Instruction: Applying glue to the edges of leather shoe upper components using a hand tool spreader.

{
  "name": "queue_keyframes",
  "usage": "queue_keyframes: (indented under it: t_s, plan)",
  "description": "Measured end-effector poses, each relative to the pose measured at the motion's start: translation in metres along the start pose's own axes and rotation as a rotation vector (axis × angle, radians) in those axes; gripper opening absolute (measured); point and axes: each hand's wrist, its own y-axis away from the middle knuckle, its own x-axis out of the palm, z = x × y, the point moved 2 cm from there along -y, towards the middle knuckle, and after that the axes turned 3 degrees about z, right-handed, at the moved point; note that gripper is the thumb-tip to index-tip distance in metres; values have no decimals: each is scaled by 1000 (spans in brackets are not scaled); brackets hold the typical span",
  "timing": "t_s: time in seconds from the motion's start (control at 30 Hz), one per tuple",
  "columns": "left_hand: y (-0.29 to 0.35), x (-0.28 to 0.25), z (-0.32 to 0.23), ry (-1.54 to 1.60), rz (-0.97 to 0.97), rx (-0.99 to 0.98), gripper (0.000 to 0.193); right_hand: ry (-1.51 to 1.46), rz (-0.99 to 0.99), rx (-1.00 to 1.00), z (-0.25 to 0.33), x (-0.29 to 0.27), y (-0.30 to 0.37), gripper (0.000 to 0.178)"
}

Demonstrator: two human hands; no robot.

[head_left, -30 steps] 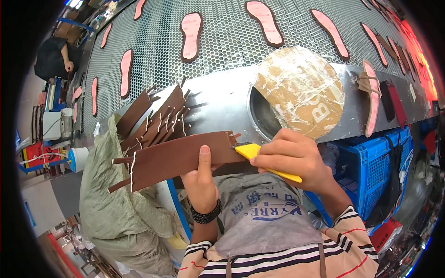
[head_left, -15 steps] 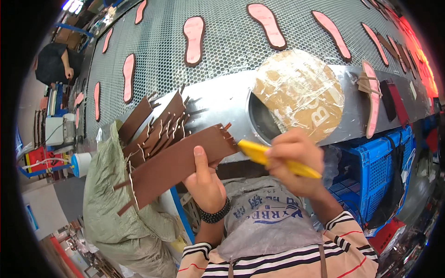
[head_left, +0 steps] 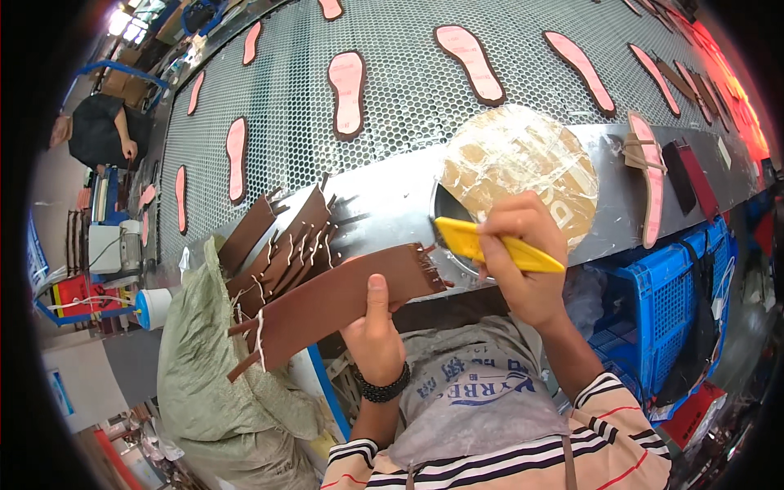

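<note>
My left hand (head_left: 377, 347) grips a stack of brown leather straps (head_left: 327, 306), thumb on top and fingers beneath. The straps slant up to the right, with narrow tabs and white glue-like smears at both ends. My right hand (head_left: 523, 253) is closed around a yellow flat-handled tool (head_left: 459, 237). Its left tip is at the dark gap of a round metal pot (head_left: 438, 214), above the straps' right end; the working end is not distinguishable. A tape-covered cardboard disc (head_left: 523, 171) covers most of the pot. Further brown straps (head_left: 282, 253) with white-smeared ends lie left of the pot.
Pink insoles with dark rims (head_left: 347, 94) lie across a mesh surface (head_left: 392, 82) beyond the metal ledge (head_left: 384, 184). A green sack (head_left: 196, 351) hangs at left, and a blue crate (head_left: 661, 310) stands at right. Another person (head_left: 102, 135) is at far left.
My right hand has lifted the yellow tool from the straps' right end to the pot's gap. The straps in my left hand sit slightly lower and further right. The whole view has shifted a little.
</note>
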Motion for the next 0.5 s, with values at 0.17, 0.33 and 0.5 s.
queue_keyframes:
  t_s: [0.17, 0.33, 0.5]
  plan:
    - [0, 1, -7, -110, 90, -13, 32, 28, 109, 69, -7, 0, -5, 8]
    - [-7, -15, -6, -47, 122, -51, 31, -7, -40, 305, -18, -25, 1, 4]
    - [-30, -22, -35, 37, 389, 16, 56, -72, 1, 220, -3, -31, 3, 10]
